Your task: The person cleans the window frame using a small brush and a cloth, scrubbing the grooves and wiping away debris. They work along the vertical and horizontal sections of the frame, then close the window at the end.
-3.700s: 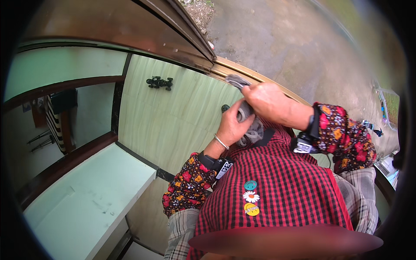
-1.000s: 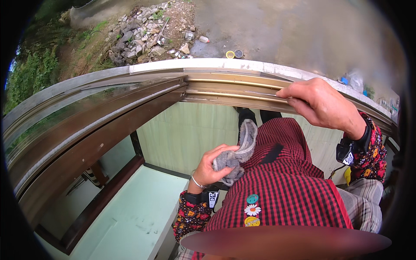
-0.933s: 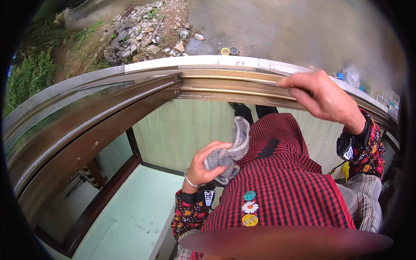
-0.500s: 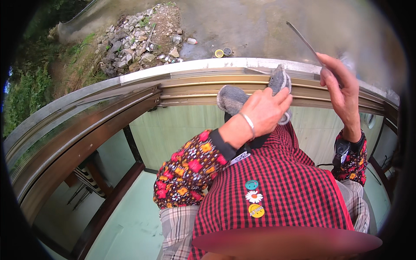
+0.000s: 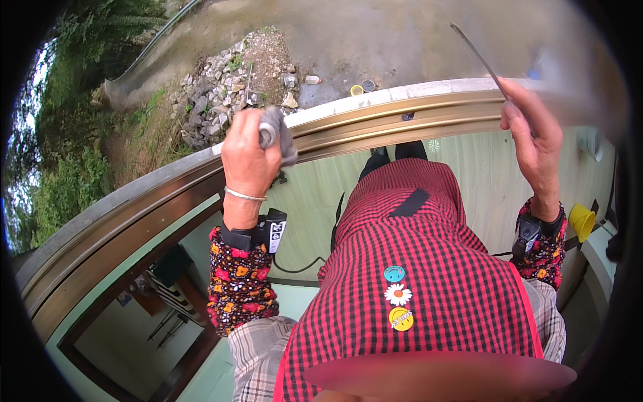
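Bunched in the fist of my left hand (image 5: pixel 248 157) is a grey cloth (image 5: pixel 276 134). That hand is raised over the left stretch of the bronze-coloured sliding-window track (image 5: pixel 375 137), at the ledge's inner side. My right hand (image 5: pixel 538 144) pinches a long, thin, slightly curved metal strip (image 5: pixel 477 55) between thumb and fingers. The strip points up and to the left, past the pale outer ledge (image 5: pixel 395 97). Its lower end is hidden inside my right hand, so I cannot tell whether it has a handle.
A brown-framed window sash (image 5: pixel 127 231) lies along the left side of the track. Beyond the ledge are a rubble pile (image 5: pixel 218 94) and wet concrete ground (image 5: pixel 375 40). Pale green tiled wall (image 5: pixel 305 208) lies below the track. At the right is a yellow bucket (image 5: pixel 581 222).
My left hand has moved left along the track, taking the grey cloth off its middle part. The right hand still holds the metal strip in nearly the same place.
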Available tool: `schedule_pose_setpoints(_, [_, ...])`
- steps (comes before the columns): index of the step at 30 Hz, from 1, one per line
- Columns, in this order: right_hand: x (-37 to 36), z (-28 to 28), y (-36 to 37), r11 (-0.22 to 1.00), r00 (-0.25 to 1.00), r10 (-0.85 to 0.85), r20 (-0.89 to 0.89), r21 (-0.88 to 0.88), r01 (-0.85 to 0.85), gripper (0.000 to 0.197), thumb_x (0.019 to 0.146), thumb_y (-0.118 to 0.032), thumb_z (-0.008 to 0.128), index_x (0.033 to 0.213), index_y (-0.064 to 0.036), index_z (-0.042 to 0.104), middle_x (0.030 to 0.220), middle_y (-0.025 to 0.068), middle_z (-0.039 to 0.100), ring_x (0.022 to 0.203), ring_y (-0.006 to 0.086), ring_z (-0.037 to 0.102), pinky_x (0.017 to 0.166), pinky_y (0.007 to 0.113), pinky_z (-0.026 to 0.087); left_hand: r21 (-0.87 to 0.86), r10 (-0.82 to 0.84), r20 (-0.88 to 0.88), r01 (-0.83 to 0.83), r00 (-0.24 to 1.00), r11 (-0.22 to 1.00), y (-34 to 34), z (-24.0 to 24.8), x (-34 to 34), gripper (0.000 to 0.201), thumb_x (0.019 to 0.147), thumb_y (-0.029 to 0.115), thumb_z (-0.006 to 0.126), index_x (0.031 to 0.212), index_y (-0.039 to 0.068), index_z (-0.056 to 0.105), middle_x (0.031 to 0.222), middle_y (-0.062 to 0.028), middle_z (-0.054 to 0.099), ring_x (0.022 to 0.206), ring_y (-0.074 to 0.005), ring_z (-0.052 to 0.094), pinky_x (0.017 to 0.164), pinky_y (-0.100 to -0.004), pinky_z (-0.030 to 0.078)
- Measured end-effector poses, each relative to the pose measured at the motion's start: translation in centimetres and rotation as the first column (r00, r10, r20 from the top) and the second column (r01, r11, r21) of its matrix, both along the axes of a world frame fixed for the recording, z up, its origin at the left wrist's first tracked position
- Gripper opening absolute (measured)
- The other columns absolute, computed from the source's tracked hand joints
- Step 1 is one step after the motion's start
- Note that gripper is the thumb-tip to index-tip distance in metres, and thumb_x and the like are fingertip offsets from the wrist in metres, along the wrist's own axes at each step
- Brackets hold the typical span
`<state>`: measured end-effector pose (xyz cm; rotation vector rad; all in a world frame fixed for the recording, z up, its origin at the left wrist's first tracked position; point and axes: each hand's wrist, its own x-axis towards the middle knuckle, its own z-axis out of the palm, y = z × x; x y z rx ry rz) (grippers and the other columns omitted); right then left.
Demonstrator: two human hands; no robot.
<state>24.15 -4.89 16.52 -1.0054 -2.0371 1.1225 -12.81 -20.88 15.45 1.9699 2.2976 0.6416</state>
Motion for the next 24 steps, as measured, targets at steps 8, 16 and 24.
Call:
schedule_pose_setpoints(8, [1.5,-0.5,0.1,0.996,0.996,-0.085,-0.015,-0.004,0.085,0.034,0.094,0.005,0.053,0.127,0.0011,0.063,0.089,0.0018,0.06,0.072,0.0074,0.052,0.065,0.022,0.043,-0.254,-0.413,0.152,0.439,0.898,0.862,9.7,-7.4,3.6,0.034,0.077,0.012,0.072,0.11,0.01,0.066,0.104,-0.0115,0.063,0.091,-0.0334,0.063,0.08,-0.041,0.054])
schedule_pose_setpoints(16, [1.5,-0.4,0.3,0.979,0.978,-0.202,-0.048,-0.023,0.201,0.035,0.094,0.005,0.054,0.127,0.0019,0.063,0.087,0.002,0.061,0.072,0.0077,0.053,0.065,0.022,0.044,-0.607,-0.211,-0.43,-0.108,0.878,0.788,1.8,-7.4,-11.2,0.025,0.084,0.023,0.067,0.105,0.009,0.065,0.098,-0.0155,0.063,0.089,-0.0367,0.064,0.077,-0.0468,0.053])
schedule_pose_setpoints(24, [4.9,-1.5,-0.5,0.934,0.935,-0.354,-0.022,0.032,0.355,0.034,0.093,0.006,0.054,0.125,0.0011,0.064,0.083,0.0014,0.06,0.071,0.0072,0.053,0.065,0.021,0.044,0.132,-0.513,0.158,0.497,0.843,0.858,21.6,-6.6,5.2,0.017,0.087,0.018,0.069,0.102,0.01,0.074,0.096,-0.0086,0.072,0.086,-0.0288,0.063,0.08,-0.0363,0.051])
